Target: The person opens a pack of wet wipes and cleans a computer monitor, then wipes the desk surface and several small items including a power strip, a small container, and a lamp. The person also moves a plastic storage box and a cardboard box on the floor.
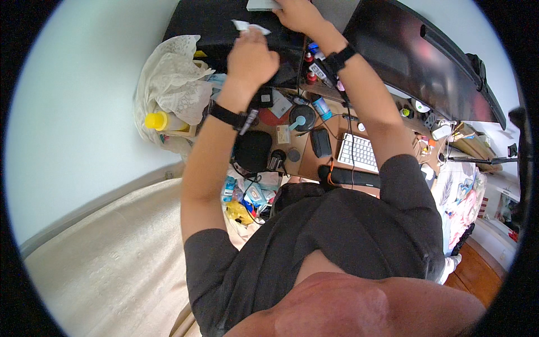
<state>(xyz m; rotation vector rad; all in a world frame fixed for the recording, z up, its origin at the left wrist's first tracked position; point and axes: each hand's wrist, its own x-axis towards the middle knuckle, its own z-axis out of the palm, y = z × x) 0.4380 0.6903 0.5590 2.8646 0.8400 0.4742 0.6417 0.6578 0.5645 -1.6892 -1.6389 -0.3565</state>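
Observation:
Both of my arms reach up to the far edge of the view, over a black flat-topped case or cabinet [208, 22]. Pinched in the fingers of my left hand [252, 60] is a crumpled white tissue [259, 29], just above that dark top. To its right, my right hand [303, 18] grips the edge of a flat white object [260, 5], which the picture's upper rim cuts off. Its exact kind cannot be made out. Each wrist wears a black band.
A large black monitor [449, 73] stands at the right, above a white keyboard [357, 152] and a black pouch [321, 143]. A yellow-capped bottle [158, 121] sits by a white lacy cloth [179, 73] at the left wall. Cables cross the brown desk [311, 163].

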